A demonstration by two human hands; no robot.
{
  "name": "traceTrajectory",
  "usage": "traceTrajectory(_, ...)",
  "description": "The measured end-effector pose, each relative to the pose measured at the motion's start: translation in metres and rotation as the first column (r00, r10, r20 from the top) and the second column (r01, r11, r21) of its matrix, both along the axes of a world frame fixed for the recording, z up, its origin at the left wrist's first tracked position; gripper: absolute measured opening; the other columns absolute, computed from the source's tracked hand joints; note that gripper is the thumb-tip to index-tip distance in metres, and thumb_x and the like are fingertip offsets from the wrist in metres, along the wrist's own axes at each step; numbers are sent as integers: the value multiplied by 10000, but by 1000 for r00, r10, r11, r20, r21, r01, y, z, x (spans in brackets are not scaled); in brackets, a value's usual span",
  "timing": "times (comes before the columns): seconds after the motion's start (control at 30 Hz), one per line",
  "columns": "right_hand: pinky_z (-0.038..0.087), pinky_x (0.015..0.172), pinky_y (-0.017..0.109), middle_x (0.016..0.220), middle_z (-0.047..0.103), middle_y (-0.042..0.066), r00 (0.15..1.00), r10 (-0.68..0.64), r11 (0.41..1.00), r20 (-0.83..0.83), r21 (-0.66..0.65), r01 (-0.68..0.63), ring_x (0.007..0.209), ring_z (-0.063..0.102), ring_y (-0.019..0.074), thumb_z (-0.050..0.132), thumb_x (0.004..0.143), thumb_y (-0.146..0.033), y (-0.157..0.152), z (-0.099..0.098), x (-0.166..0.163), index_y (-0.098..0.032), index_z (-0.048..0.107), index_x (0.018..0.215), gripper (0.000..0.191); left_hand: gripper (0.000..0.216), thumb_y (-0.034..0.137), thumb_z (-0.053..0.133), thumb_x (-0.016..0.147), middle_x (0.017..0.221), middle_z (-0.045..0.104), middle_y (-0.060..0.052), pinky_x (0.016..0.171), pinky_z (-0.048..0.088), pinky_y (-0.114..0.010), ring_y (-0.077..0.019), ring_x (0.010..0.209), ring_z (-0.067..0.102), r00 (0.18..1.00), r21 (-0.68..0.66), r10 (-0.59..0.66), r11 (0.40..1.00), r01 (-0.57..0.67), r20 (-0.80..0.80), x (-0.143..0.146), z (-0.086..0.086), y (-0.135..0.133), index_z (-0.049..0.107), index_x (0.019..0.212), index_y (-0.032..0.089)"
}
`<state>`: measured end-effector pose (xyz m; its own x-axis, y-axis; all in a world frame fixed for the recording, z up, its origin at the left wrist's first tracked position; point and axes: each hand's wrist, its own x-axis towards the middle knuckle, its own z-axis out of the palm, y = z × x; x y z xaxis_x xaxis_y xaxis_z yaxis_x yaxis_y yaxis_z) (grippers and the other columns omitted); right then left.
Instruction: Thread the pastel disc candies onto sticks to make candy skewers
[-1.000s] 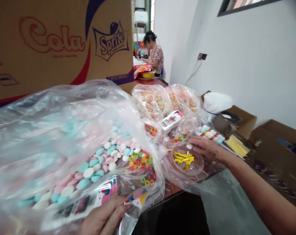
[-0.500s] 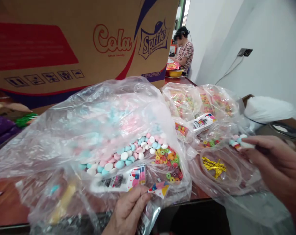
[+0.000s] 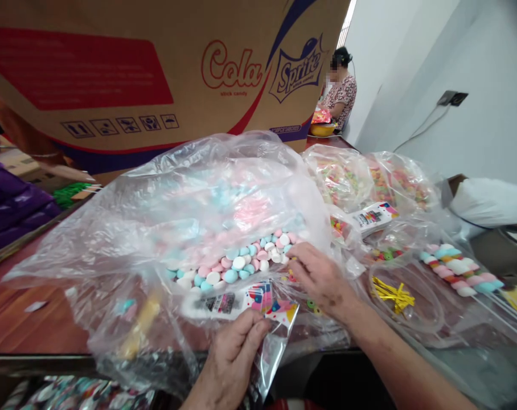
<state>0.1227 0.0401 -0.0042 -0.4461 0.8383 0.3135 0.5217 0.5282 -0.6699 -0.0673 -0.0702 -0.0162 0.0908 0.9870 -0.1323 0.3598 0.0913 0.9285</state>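
Observation:
My left hand (image 3: 237, 347) pinches the top of a small clear bag with a colourful printed header (image 3: 279, 313), at the table's front edge. A stack of similar printed bags (image 3: 224, 302) lies just behind it. My right hand (image 3: 318, 276) reaches into the mouth of a large clear plastic bag (image 3: 156, 199), fingers curved and apart at the candies. Pink, blue and white round candies (image 3: 237, 265) spill there. Ring-shaped candies (image 3: 314, 307) are mostly covered by this hand. Right of it lie candy skewers (image 3: 459, 270) on white sticks.
Gold twist ties (image 3: 393, 293) lie in a clear round container. Bags of ring candies (image 3: 344, 176) and another printed stack (image 3: 373, 216) stand behind. A large cardboard box (image 3: 126, 74) blocks the back. A person (image 3: 341, 94) sits beyond; someone's arm (image 3: 32, 136) shows at left.
My right hand has left the candy skewers on the right and moved left to the loose candies. My left hand still holds the printed bag. The view has turned slightly left.

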Motion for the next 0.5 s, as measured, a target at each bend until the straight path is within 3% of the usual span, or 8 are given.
traceTrajectory(0.13, 471, 707, 242, 963, 641, 12, 981, 150, 925, -119, -333, -182, 818, 592, 143, 530, 933, -325, -25, 25, 24, -207, 582, 1114, 222, 330, 385, 429, 970, 664, 507, 39, 602, 378, -210, -135, 643, 486, 993, -16, -107, 994, 106, -40, 7, 2, 12, 557, 726, 202)
traceTrajectory(0.2, 463, 754, 243, 1019, 638, 10, 974, 206, 912, -94, -342, -226, 869, 585, 146, 616, 879, -298, -34, 33, 31, -212, 589, 1124, 261, 315, 367, 425, 971, 657, 498, 43, 599, 374, -213, -134, 637, 480, 985, 7, -159, 987, 160, -64, 12, 4, 18, 566, 743, 204)
traceTrajectory(0.3, 430, 777, 244, 896, 628, -10, 978, 208, 930, -28, -305, -206, 852, 567, 133, 556, 902, -184, -39, 32, 33, -196, 624, 913, 71, 305, 335, 421, 972, 626, 450, 56, 582, 359, -214, -124, 599, 438, 975, 63, -210, 975, 215, -78, 19, 4, 24, 529, 717, 209)
traceTrajectory(0.4, 400, 691, 235, 762, 579, -25, 987, 163, 942, -1, -298, -156, 744, 535, 120, 514, 916, -150, -38, 25, 34, -181, 581, 754, 179, 208, 324, 476, 945, 623, 469, 64, 555, 355, -209, -118, 576, 428, 972, 44, -230, 972, 232, -46, 22, 3, 27, 534, 782, 210)
traceTrajectory(0.5, 384, 663, 230, 741, 562, -31, 992, 124, 955, -13, -271, -123, 722, 522, 117, 538, 920, -187, -37, 20, 39, -183, 570, 743, 180, 128, 319, 577, 894, 659, 553, 52, 552, 391, -196, -116, 595, 494, 971, 51, -235, 970, 238, -53, 22, 1, 29, 576, 841, 203)
